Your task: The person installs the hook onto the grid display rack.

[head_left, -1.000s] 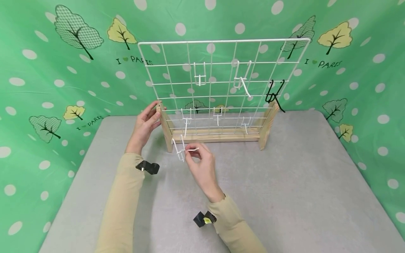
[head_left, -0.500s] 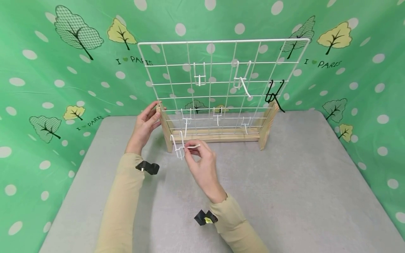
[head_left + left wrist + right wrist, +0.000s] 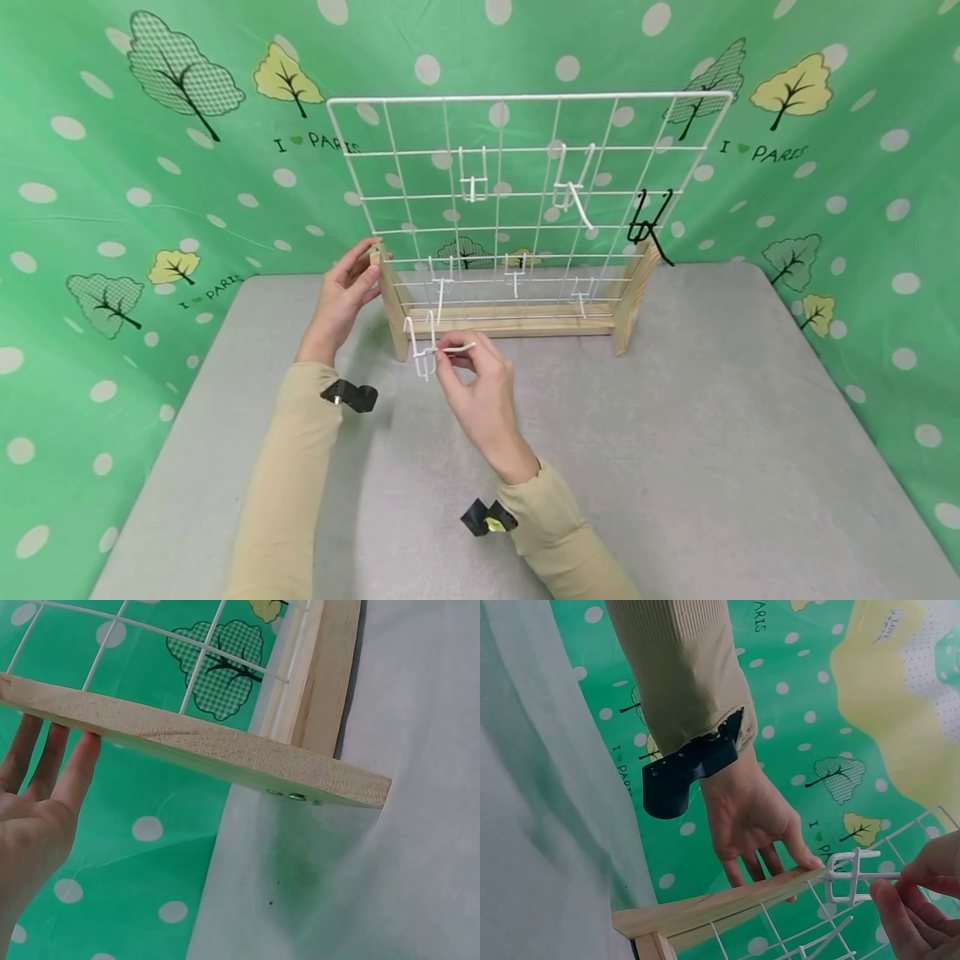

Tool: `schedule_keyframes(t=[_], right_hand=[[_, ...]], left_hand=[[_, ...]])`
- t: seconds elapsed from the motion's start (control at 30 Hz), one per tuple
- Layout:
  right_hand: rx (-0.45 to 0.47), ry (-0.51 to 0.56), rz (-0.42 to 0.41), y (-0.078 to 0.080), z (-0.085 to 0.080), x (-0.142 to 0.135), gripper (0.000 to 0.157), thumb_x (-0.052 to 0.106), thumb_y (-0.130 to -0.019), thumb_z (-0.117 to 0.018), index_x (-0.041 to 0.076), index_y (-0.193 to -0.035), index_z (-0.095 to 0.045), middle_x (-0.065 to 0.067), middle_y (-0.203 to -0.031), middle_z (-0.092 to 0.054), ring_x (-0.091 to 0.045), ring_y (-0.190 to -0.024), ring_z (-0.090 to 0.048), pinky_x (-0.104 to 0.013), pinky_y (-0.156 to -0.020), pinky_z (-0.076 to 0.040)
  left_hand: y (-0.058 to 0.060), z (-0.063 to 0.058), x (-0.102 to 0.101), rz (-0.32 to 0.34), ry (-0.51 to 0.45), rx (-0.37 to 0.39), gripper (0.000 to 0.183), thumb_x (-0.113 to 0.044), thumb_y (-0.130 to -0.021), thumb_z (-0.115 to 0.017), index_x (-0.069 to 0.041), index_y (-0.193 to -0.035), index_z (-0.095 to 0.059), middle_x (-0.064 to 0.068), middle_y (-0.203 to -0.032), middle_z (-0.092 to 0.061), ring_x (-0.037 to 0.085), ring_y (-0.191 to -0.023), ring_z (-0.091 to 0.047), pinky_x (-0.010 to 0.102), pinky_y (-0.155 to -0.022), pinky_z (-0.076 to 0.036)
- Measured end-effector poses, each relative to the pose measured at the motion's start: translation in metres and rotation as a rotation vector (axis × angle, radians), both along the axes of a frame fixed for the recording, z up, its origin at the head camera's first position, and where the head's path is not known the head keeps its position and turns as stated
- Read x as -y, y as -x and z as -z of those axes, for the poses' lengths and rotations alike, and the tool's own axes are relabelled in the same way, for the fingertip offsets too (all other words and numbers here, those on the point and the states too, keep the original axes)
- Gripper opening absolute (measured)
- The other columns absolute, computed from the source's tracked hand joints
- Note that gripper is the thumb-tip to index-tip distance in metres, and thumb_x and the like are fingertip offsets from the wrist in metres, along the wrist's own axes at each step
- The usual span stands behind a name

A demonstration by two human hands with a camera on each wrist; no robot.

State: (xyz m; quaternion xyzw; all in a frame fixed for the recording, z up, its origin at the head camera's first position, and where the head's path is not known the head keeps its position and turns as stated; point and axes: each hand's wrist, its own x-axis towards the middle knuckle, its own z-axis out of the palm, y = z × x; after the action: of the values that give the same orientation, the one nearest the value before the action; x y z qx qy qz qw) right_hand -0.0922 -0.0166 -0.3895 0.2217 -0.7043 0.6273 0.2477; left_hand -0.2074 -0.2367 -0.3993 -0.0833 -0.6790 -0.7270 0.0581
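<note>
A white wire grid rack (image 3: pixel 528 97) stands upright in a wooden base. My left hand (image 3: pixel 341 304) holds the upper part of the left wooden side board (image 3: pixel 392 312), thumb on its near edge. In the left wrist view, fingertips (image 3: pixel 88 744) touch the board's outer face. My right hand (image 3: pixel 480 379) pinches the prong of a white wire hook (image 3: pixel 422 350) between thumb and fingers. This hook is in front of the rack's lower left, its two bent arms pointing up. The right wrist view shows the hook (image 3: pixel 844 877) near the left thumb.
Several white hooks hang on the grid, such as one at the upper middle (image 3: pixel 573 187) and one at the lower left (image 3: pixel 441 287). A black hook (image 3: pixel 647 225) hangs at the right edge. The grey tabletop (image 3: pixel 712 433) meets a green patterned cloth (image 3: pixel 847 192) behind.
My right hand has lifted the white hook slightly and shifted it a little left since the first frame; it barely moves in the last half second. The left hand stays on the side board.
</note>
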Motion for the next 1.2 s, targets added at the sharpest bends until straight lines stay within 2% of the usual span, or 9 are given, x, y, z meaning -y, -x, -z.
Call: schedule_keyframes(t=[0.17,0.5,0.8,1.03,1.2], right_hand=[[-0.012,0.004,-0.006,0.0,0.0,0.001,0.015,-0.023,-0.078,-0.062,-0.012,-0.087,-0.061,-0.022,-0.084,-0.063,-0.032,-0.075,-0.066,-0.034,-0.068,-0.06],[-0.052,0.009,-0.015,0.003,-0.002,-0.001,0.011,-0.014,-0.083,-0.063,-0.006,-0.091,-0.064,-0.014,-0.087,-0.065,-0.023,-0.078,-0.067,-0.025,-0.072,-0.058],[-0.114,-0.019,-0.016,0.011,-0.015,-0.002,0.009,-0.012,-0.084,-0.061,-0.006,-0.091,-0.063,-0.014,-0.087,-0.065,-0.021,-0.079,-0.066,-0.022,-0.072,-0.057],[-0.125,-0.021,-0.017,0.016,-0.024,-0.002,0.009,-0.011,-0.085,-0.061,-0.006,-0.092,-0.063,-0.015,-0.088,-0.064,-0.022,-0.08,-0.066,-0.023,-0.072,-0.057],[-0.133,-0.017,-0.018,0.019,-0.031,-0.002,0.01,-0.012,-0.084,-0.062,-0.006,-0.092,-0.062,-0.016,-0.088,-0.064,-0.022,-0.079,-0.066,-0.023,-0.072,-0.057]], left_hand=[[0.002,0.001,0.001,-0.003,0.008,0.003,0.043,-0.013,-0.099,-0.055,-0.017,-0.142,-0.05,0.018,-0.134,-0.049,0.024,-0.122,-0.048,0.034,-0.096,-0.049],[0.001,0.0,0.001,0.006,0.027,0.007,0.045,-0.016,-0.1,-0.055,-0.016,-0.144,-0.048,0.016,-0.134,-0.048,0.024,-0.123,-0.048,0.036,-0.098,-0.048],[0.001,0.001,0.001,0.022,0.008,0.009,0.047,-0.015,-0.1,-0.053,-0.014,-0.147,-0.043,0.02,-0.14,-0.044,0.025,-0.125,-0.045,0.033,-0.097,-0.048],[0.0,0.0,0.0,0.014,-0.001,0.044,0.05,-0.012,-0.101,-0.051,-0.012,-0.149,-0.038,0.023,-0.147,-0.035,0.027,-0.129,-0.041,0.04,-0.103,-0.043],[0.0,0.001,-0.001,0.009,0.004,0.046,0.051,-0.014,-0.101,-0.052,-0.012,-0.149,-0.038,0.022,-0.147,-0.036,0.027,-0.129,-0.041,0.039,-0.102,-0.044]])
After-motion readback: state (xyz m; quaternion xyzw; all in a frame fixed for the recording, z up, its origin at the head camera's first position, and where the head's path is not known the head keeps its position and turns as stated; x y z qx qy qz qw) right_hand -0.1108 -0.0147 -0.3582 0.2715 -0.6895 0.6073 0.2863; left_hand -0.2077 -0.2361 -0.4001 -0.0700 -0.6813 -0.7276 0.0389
